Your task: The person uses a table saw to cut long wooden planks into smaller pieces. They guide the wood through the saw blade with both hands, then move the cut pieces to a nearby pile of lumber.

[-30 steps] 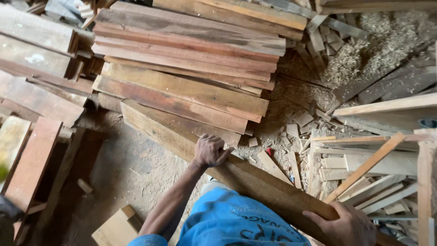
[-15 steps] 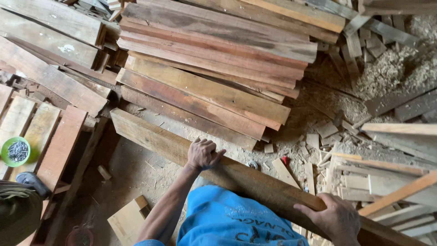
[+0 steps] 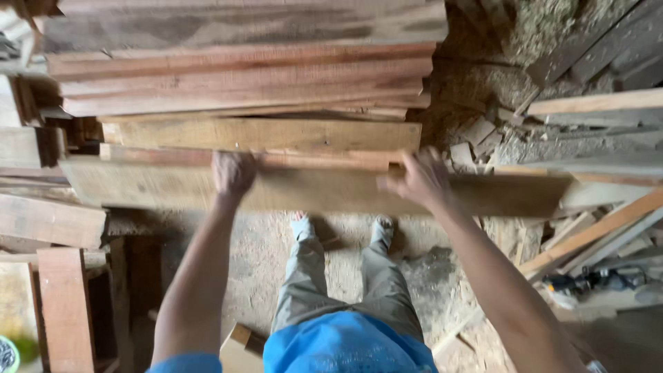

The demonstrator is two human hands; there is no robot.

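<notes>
A long brown wooden plank (image 3: 324, 191) is held level in front of me, across the front of a stack of reddish planks (image 3: 242, 76). My left hand (image 3: 233, 173) grips its upper edge left of centre. My right hand (image 3: 418, 181) grips the same plank right of centre. Both arms reach forward over my grey trousers and blue shirt. My feet (image 3: 338, 228) stand on the dusty floor just below the plank.
Short boards (image 3: 59, 304) lean and lie at the left. Offcuts and thin strips (image 3: 594, 228) pile up at the right, with sawdust (image 3: 545, 27) behind them. A small wooden block (image 3: 238, 345) lies by my legs. A green round object (image 3: 8, 352) sits at the bottom left corner.
The plank has swung from a diagonal to level and risen in front of the stack. The view has turned to face the stack square on.
</notes>
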